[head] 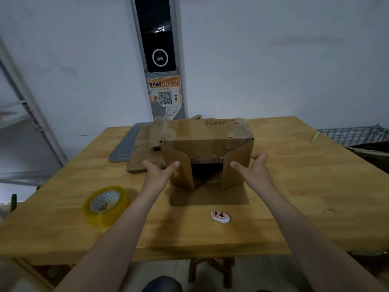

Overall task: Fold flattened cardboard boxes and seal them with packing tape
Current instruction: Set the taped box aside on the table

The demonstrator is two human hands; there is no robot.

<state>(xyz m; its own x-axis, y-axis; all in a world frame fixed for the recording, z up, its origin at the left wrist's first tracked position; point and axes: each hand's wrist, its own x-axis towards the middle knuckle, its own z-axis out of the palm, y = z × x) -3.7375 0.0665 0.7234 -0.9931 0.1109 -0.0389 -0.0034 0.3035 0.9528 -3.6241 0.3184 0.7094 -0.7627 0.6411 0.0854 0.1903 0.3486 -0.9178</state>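
While the cardboard box [207, 144] lies on its side mid-worktop [294, 186], its dark interior showing nothing inside, the left hand [161, 168] and right hand [251, 166], each grip wide, press its side flaps inward, tape roll [105, 202] nearby.

Wooden table [294, 186], light brown, worn patches on top. Cardboard box [206, 144] stands mid-table toward far edge, open end facing near edge, one flap lying flat on tabletop. Stack of flattened cardboard [141, 152] just left of box, partly over grey flat board [124, 148] near far left corner. Roll of clear tape [106, 202] lies flat near left edge. Small white tag with red label [220, 216] toward near edge, in front of box. Green pen [315, 137] at far right edge.
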